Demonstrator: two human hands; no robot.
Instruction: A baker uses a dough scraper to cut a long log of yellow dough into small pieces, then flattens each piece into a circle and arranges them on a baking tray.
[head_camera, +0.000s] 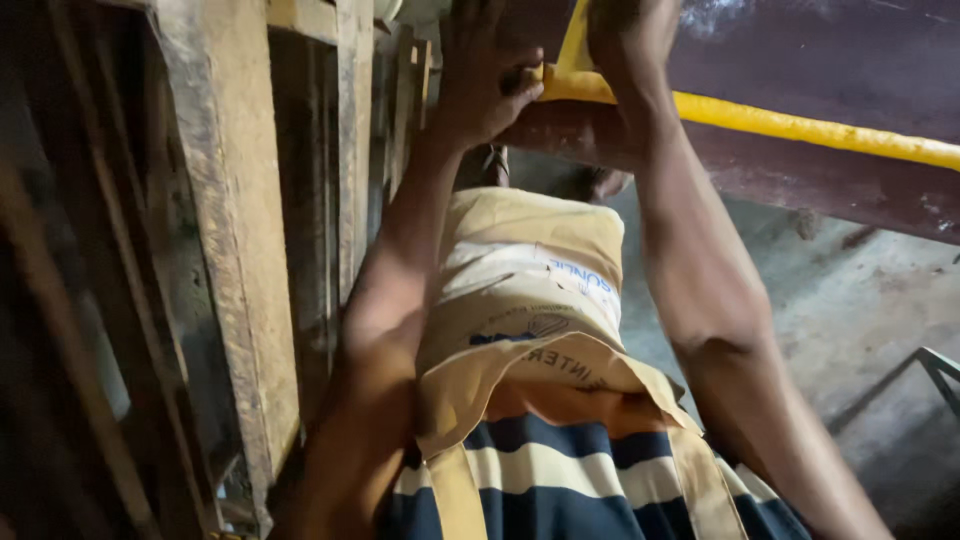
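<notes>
**Both hands up on the yellow bar**

The yellow bar (800, 125) runs along a dark reddish beam (830, 70), high at the top right. The left hand (485, 75) is wrapped around its near end, fingers closed on it. The right hand (630, 45) presses beside it; whether it grips, I cannot tell. A tan apron (530, 300) hangs below, rough wooden framing (240, 250) on the left.

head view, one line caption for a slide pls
Both hands, left hand and right hand, grip a yellow bar above a tan apron.
</notes>
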